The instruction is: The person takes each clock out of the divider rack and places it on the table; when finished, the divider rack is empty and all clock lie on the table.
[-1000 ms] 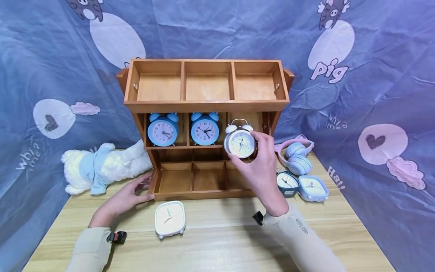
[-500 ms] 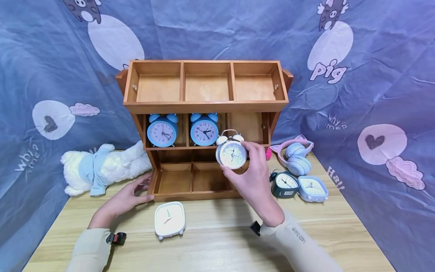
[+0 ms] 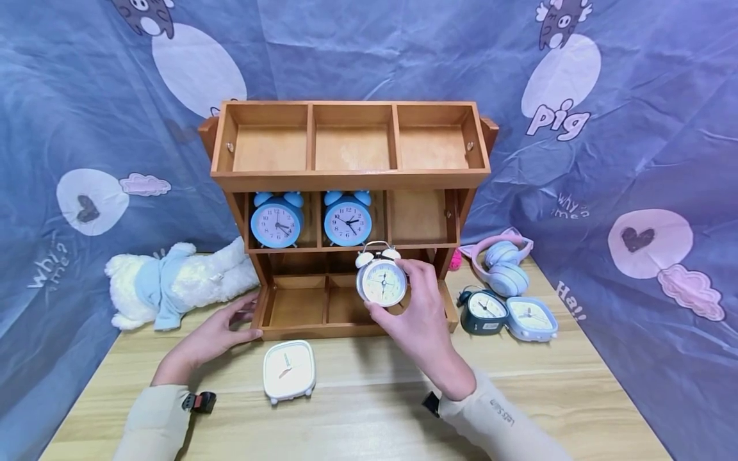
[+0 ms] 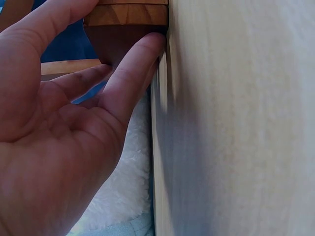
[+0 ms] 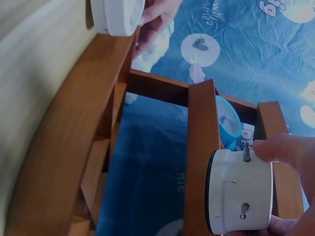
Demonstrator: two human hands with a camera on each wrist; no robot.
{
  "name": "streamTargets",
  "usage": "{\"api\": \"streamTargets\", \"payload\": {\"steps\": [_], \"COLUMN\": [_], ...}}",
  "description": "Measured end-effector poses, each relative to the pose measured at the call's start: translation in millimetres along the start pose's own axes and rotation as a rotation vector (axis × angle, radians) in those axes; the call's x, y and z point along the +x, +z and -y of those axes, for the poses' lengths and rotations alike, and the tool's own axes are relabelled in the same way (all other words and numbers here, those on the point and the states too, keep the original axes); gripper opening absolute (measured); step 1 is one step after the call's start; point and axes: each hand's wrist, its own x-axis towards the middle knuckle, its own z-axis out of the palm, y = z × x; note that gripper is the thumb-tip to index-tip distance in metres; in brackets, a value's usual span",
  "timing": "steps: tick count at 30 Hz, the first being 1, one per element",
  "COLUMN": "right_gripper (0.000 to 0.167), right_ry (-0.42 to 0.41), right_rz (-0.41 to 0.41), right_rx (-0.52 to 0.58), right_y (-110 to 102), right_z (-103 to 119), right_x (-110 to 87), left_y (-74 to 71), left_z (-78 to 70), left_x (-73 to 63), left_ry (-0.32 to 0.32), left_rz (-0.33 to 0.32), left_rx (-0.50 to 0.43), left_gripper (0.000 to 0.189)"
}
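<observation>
In the head view my right hand (image 3: 416,320) holds a white twin-bell alarm clock (image 3: 382,282) by its rim, between thumb and fingers. The clock is off the shelf, in front of the lower row, its face toward me. In the right wrist view, the back of the white clock (image 5: 241,191) shows two small metal legs. My left hand (image 3: 210,336) touches the lower left corner of the wooden shelf (image 3: 346,181), fingers fairly straight; the left wrist view shows the left hand (image 4: 74,123) against the wood. Two blue twin-bell clocks, a left one (image 3: 277,224) and a middle one (image 3: 348,221), stand in the middle row.
A white square clock (image 3: 289,370) lies before the shelf. To the right are a dark green clock (image 3: 484,312), a light blue clock (image 3: 531,319) and pink-and-blue headphones (image 3: 504,266). A white plush toy (image 3: 179,282) lies at left on the table (image 3: 357,416).
My right hand has brought the white alarm clock down and to the left, away from the middle row's right compartment. The left hand stays at the shelf corner.
</observation>
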Motion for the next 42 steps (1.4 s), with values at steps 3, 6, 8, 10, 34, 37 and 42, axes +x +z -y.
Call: {"api": "streamTargets", "payload": {"steps": [3, 6, 8, 10, 34, 37, 42], "right_gripper": [0.086, 0.087, 0.087, 0.086, 0.088, 0.087, 0.082], "right_ry": [0.007, 0.009, 0.013, 0.020, 0.129, 0.132, 0.131], "right_rz": [0.022, 0.041, 0.055, 0.069, 0.281, 0.302, 0.342], "right_rx": [0.003, 0.002, -0.002, -0.008, 0.013, 0.006, -0.005], "right_y": [3, 5, 6, 7, 24, 26, 30], "right_z": [0, 1, 2, 3, 2, 1, 1], "right_x": [-4.0, -7.6, -10.0, -12.3, -46.6, -50.0, -55.0], "left_y": [0.0, 0.0, -0.1, -0.1, 0.5, 0.4, 0.0], "left_z": [-0.3, -0.4, -0.4, -0.4, 0.4, 0.9, 1.9], "left_x": [0.2, 0.4, 0.5, 0.6, 1.0, 1.3, 1.3], "left_ry": [-0.004, -0.005, -0.006, -0.006, -0.005, -0.005, -0.008], "left_rz": [0.001, 0.002, 0.002, 0.003, -0.002, 0.000, 0.005], "left_rx": [0.000, -0.001, -0.003, -0.002, 0.006, 0.002, -0.002], "left_gripper": [0.091, 0.091, 0.091, 0.091, 0.091, 0.091, 0.091]}}
